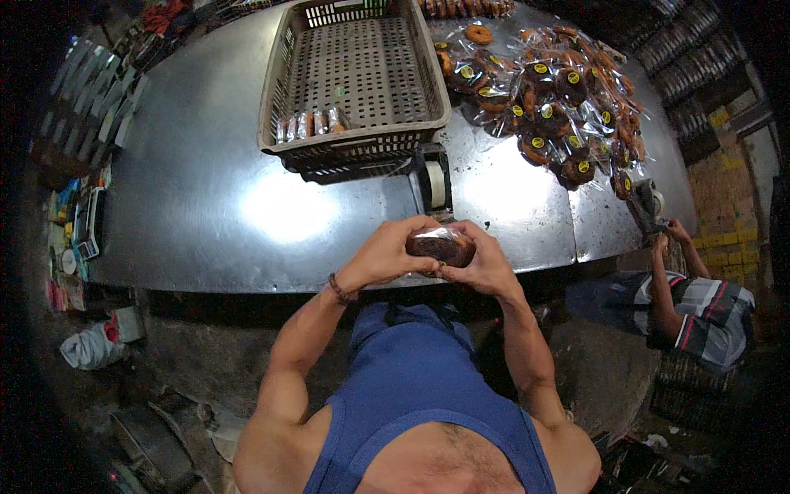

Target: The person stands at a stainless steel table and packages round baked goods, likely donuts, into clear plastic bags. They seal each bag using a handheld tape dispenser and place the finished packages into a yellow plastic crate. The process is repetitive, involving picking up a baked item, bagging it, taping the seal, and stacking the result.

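Between my two hands is a dark, chocolate-covered doughnut (440, 246) in clear plastic wrap. My left hand (390, 248) grips its left side, and my right hand (487, 258) grips its right side, with the thumbs meeting below. Both hands are over the front edge of the metal table (185, 204). Just beyond them stands a tape dispenser (435, 182) with a pale roll. Farther back is a grey plastic crate (345, 133), with several wrapped doughnuts (311, 125) standing in a row along its near wall.
A heap of wrapped doughnuts (555, 105), many with yellow stickers, covers the table's back right. Another person (697, 309) works at the right edge by a second dispenser (648, 200). Stacked trays (86, 92) stand at far left. Assorted items (77, 241) sit beyond the table's left edge.
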A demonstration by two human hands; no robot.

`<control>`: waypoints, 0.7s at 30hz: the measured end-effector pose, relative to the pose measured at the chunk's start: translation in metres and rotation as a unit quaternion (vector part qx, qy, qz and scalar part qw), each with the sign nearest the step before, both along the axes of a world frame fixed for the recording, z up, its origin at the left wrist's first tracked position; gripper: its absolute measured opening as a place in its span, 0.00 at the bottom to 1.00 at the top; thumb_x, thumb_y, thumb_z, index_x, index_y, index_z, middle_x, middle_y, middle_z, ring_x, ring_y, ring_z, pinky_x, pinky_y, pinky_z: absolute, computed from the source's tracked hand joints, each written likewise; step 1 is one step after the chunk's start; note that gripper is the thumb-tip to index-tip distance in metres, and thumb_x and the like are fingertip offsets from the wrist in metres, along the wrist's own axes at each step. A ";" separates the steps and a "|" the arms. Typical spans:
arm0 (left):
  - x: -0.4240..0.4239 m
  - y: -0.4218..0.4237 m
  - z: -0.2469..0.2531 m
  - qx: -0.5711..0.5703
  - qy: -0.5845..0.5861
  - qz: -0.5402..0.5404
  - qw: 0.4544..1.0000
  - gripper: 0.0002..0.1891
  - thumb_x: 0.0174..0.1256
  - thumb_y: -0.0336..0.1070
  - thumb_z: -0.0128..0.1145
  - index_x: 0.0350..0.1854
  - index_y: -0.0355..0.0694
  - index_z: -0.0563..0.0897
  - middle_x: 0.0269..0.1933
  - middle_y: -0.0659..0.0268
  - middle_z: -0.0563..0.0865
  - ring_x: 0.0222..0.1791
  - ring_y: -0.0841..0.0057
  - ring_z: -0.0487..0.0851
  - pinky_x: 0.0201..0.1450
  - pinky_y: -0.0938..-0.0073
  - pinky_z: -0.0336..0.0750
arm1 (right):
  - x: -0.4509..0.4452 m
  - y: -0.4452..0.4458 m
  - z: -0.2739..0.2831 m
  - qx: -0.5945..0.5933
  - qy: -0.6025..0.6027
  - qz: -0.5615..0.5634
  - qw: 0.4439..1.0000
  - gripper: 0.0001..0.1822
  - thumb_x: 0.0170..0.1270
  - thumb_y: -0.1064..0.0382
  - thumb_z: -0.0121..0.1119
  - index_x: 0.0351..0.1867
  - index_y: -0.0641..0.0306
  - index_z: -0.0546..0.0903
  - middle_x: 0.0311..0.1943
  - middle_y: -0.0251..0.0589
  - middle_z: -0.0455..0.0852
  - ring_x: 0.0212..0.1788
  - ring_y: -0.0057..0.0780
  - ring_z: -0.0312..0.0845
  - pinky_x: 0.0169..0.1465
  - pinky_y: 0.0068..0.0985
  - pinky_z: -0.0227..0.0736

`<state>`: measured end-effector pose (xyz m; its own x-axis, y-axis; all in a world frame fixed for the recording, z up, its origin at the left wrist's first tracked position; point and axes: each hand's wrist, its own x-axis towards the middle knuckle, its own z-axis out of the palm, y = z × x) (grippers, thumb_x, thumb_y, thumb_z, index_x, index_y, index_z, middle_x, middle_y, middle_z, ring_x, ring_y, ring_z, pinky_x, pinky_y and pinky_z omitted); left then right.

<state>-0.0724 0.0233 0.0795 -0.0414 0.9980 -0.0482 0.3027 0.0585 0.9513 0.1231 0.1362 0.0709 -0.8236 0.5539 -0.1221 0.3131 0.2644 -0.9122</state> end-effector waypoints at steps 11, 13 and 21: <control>-0.160 0.112 0.044 -0.012 0.232 0.374 0.898 0.28 0.54 0.38 0.71 0.58 0.38 0.77 0.48 0.55 0.87 0.48 0.66 0.86 0.53 0.67 0.78 | 0.056 0.049 -0.013 -0.105 0.031 -0.210 0.972 0.36 0.57 0.70 0.72 0.68 0.61 0.71 0.47 0.46 0.84 0.41 0.29 0.84 0.43 0.25 0.83; -0.201 0.131 -0.002 0.073 0.311 0.410 0.854 0.32 0.54 0.44 0.68 0.63 0.43 0.76 0.55 0.46 0.85 0.56 0.52 0.83 0.57 0.57 0.77 | 0.064 0.063 -0.024 -0.124 0.024 -0.203 0.971 0.35 0.58 0.70 0.71 0.68 0.61 0.72 0.46 0.46 0.84 0.40 0.28 0.84 0.43 0.25 0.82; -0.220 0.196 -0.066 -0.277 0.434 0.304 0.802 0.27 0.59 0.41 0.62 0.62 0.41 0.78 0.56 0.47 0.84 0.57 0.49 0.82 0.57 0.49 0.76 | 0.075 0.142 -0.036 -0.135 0.000 -0.157 0.978 0.29 0.59 0.68 0.70 0.63 0.63 0.76 0.45 0.45 0.86 0.39 0.28 0.86 0.41 0.24 0.82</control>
<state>-0.2923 0.2191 0.0131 -0.7697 0.6164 -0.1660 0.5923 0.7866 0.1746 0.1983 0.2778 0.0345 -0.6174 0.7274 -0.2995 0.3407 -0.0959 -0.9353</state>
